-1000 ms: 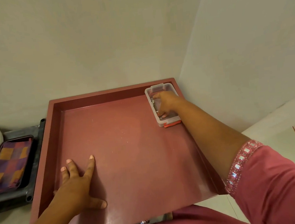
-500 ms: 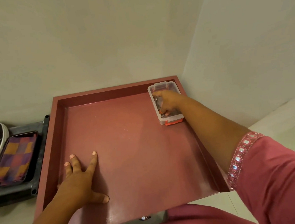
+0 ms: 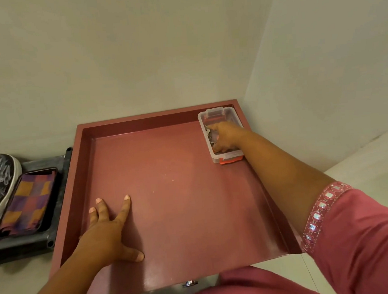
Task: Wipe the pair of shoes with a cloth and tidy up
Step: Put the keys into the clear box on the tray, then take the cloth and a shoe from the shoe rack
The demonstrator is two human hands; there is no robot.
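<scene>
Unmoved: right hand (image 3: 226, 137) in clear plastic box (image 3: 219, 133) | smooth red tray (image 3: 180, 194)

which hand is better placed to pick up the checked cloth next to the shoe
Left. The left hand lies flat on the red tray, nearest the checked cloth; the right hand is in the clear box.
</scene>
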